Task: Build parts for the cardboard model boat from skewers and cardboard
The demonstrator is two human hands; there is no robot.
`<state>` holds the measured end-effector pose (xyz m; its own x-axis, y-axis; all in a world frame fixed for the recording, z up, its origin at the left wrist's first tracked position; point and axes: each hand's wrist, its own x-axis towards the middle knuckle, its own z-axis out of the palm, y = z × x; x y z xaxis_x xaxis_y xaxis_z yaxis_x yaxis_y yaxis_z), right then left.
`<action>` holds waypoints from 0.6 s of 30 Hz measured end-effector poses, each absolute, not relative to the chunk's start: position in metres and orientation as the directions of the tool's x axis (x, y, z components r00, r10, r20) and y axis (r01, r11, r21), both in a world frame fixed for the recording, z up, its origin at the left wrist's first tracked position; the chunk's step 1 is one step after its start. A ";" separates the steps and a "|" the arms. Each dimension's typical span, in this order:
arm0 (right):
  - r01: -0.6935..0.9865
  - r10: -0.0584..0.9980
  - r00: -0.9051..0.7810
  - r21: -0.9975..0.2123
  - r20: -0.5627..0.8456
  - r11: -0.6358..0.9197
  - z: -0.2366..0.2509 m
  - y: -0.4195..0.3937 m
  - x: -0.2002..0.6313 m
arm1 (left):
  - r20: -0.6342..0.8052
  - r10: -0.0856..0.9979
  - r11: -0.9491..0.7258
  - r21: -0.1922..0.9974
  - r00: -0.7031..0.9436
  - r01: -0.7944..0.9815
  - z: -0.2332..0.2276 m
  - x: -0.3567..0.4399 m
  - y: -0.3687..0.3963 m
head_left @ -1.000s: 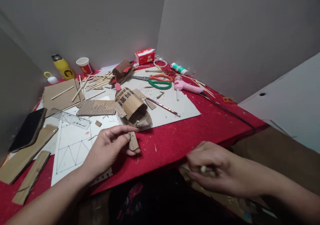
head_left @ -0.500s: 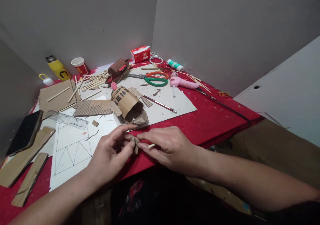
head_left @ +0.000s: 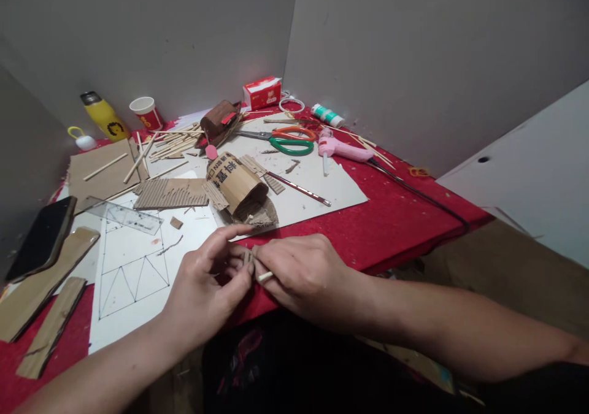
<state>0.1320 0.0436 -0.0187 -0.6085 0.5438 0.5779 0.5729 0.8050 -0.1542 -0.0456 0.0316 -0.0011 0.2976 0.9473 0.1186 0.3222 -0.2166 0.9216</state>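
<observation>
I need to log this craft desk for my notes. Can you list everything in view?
table: one, red cover
cardboard roll: one, brown, centre
scissors: one, orange and green handles, far centre
glue gun: one, pink, right of scissors
pencil: one, dark, on grey sheet
ruler: one, clear, left
bottle: one, yellow, far left
cup: one, red and white, beside bottle
tissue box: one, red, far edge
phone: one, black, left edge
cardboard piece: one, brown, pinched by both hands
left hand: near edge
right hand: also holds a pale stick

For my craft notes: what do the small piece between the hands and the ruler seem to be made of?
The small piece, pinched by the left hand and right hand, looks like matte brown cardboard. The ruler looks like clear plastic: the paper shows through it.
</observation>
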 end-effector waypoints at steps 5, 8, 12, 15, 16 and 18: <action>0.544 0.543 -0.443 -0.267 0.713 0.795 -0.021 0.043 0.127 | 0.004 0.967 -0.055 0.980 0.253 0.193 0.007 -0.044 0.031; 0.518 0.588 -0.343 -0.374 0.733 0.769 -0.022 0.041 0.126 | -0.073 0.961 0.045 0.993 0.266 0.107 0.009 -0.044 0.032; 0.506 0.597 -0.277 -0.414 0.753 0.757 -0.024 0.040 0.124 | -0.121 0.954 0.110 0.992 0.274 0.056 0.009 -0.045 0.033; 0.520 0.534 -0.275 -0.344 0.799 0.782 -0.026 0.040 0.122 | -0.135 0.953 0.127 0.991 0.271 0.049 0.010 -0.046 0.034; 0.521 0.521 -0.282 -0.327 0.806 0.788 -0.027 0.040 0.122 | -0.138 0.953 0.130 0.990 0.271 0.049 0.011 -0.046 0.034; 0.525 0.501 -0.288 -0.303 0.816 0.795 -0.026 0.041 0.122 | -0.142 0.952 0.134 0.990 0.271 0.048 0.013 -0.047 0.034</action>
